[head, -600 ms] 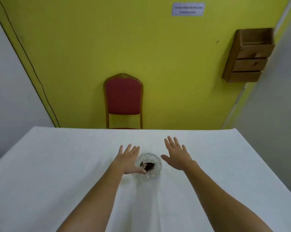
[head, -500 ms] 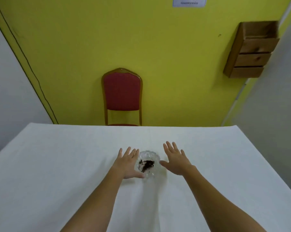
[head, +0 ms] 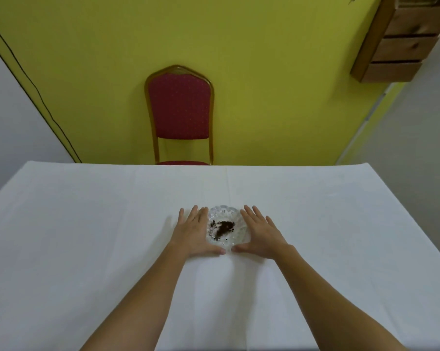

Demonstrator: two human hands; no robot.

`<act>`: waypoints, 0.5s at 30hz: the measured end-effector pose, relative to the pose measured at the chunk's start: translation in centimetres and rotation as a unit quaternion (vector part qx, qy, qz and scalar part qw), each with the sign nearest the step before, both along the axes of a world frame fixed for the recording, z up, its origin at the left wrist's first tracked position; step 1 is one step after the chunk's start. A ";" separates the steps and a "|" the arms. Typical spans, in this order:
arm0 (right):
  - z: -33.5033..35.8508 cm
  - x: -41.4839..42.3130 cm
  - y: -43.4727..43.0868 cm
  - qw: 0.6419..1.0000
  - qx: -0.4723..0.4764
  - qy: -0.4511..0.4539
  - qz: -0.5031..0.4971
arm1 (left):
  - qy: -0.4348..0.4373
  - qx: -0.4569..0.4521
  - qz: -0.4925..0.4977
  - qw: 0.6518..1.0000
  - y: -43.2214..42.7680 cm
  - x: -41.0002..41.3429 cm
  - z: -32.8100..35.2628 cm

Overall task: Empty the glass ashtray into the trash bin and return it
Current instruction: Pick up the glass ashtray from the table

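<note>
A clear cut-glass ashtray (head: 235, 235) with a dark heap of ash in its middle stands on the white tablecloth (head: 87, 236), near the table's centre. My left hand (head: 195, 233) lies flat against its left side with fingers stretched forward. My right hand (head: 260, 234) lies against its right side in the same way. Both thumbs curve in toward the ashtray's near edge and almost meet there. The ashtray rests on the cloth. No trash bin is in view.
A red padded chair (head: 179, 110) with a gold frame stands behind the table's far edge, against the yellow wall. A small wooden drawer unit (head: 401, 39) hangs on the wall at the upper right. A black cable (head: 34, 84) runs down the left wall.
Both hands have come down and closed in from beside the ashtray until they flank it closely. The camera has tilted down and nearer.
</note>
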State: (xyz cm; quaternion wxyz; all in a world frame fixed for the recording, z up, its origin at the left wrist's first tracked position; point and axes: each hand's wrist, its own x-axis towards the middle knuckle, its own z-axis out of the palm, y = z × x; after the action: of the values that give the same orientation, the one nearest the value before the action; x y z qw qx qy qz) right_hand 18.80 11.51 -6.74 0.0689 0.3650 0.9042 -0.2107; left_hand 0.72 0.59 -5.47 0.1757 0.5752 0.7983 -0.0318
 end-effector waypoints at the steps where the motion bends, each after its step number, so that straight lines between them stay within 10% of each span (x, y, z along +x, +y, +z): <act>1: 0.0 -0.1 0.0 1.000 -0.002 0.008 -0.003 | -0.004 0.002 0.004 1.000 0.0 0.0 0.0; 15: -0.7 -1.0 -0.4 0.997 0.042 0.070 -0.014 | -0.078 0.074 0.033 0.994 0.3 0.0 -0.5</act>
State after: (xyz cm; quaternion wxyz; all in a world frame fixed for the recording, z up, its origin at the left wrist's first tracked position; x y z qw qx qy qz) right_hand 17.81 11.09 -7.48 -0.0127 0.3646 0.9097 -0.1983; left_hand 0.71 0.88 -5.96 0.1959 0.5604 0.8010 0.0782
